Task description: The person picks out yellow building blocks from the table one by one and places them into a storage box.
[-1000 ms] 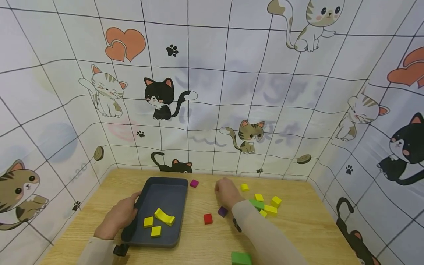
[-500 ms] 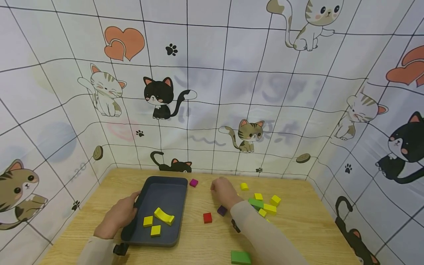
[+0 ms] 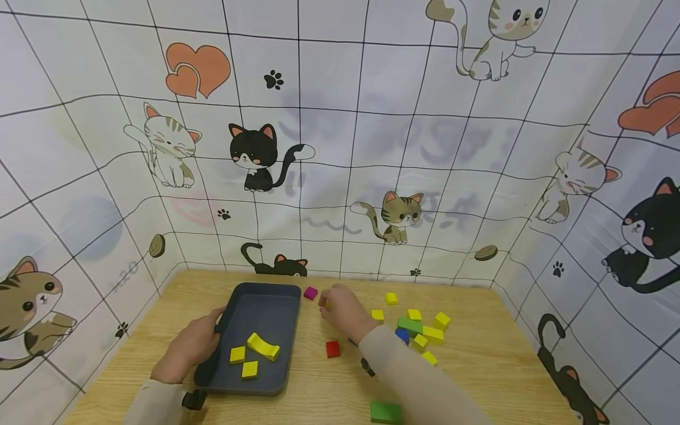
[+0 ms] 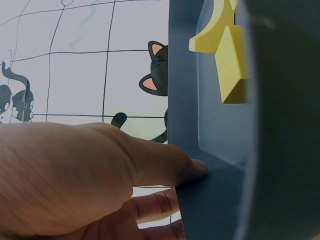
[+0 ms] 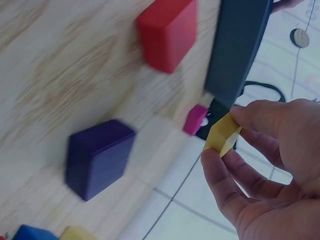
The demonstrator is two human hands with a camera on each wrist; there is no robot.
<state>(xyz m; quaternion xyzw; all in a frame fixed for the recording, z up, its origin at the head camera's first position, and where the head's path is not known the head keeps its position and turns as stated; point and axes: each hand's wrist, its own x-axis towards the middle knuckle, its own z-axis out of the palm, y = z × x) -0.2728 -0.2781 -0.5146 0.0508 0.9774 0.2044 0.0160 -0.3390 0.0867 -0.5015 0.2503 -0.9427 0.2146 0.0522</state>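
My left hand grips the left rim of a dark grey tray, thumb on the inside and fingers outside, as the left wrist view shows. In the tray lie a curved yellow block and two small yellow blocks, one beside the other. Between thumb and fingertips my right hand pinches a small yellow block, held above the table right of the tray. Near that hand are a magenta block, a red block and a purple block, which the hand mostly hides in the head view.
Right of my right arm lie several yellow blocks, a green block and a blue block. Another green block sits at the table's near edge. Cat-patterned cloth walls enclose the wooden table.
My right hand has moved left toward the tray, carrying the small yellow block. A yellow block and the blue block have come into sight behind it. My left hand and the tray stay put.
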